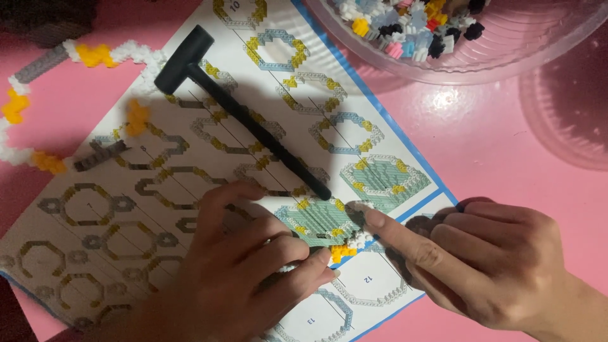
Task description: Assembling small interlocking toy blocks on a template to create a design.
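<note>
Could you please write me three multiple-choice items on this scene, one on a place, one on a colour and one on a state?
1. Where does the hammer lie?
A. in the bowl
B. on the instruction sheet
C. in the right hand

2. What colour is the table?
A. pink
B. green
C. white

3. What is the left hand doing?
A. gripping the hammer
B. reaching into the bowl
C. resting on the sheet with its fingers at the small white and yellow piece

Answers: 1 B, the black hammer lies slantwise across the instruction sheet; 2 A, pink shows all around the sheet; 3 C, its fingers meet the piece, opposite the right hand, far from the bowl.
</note>
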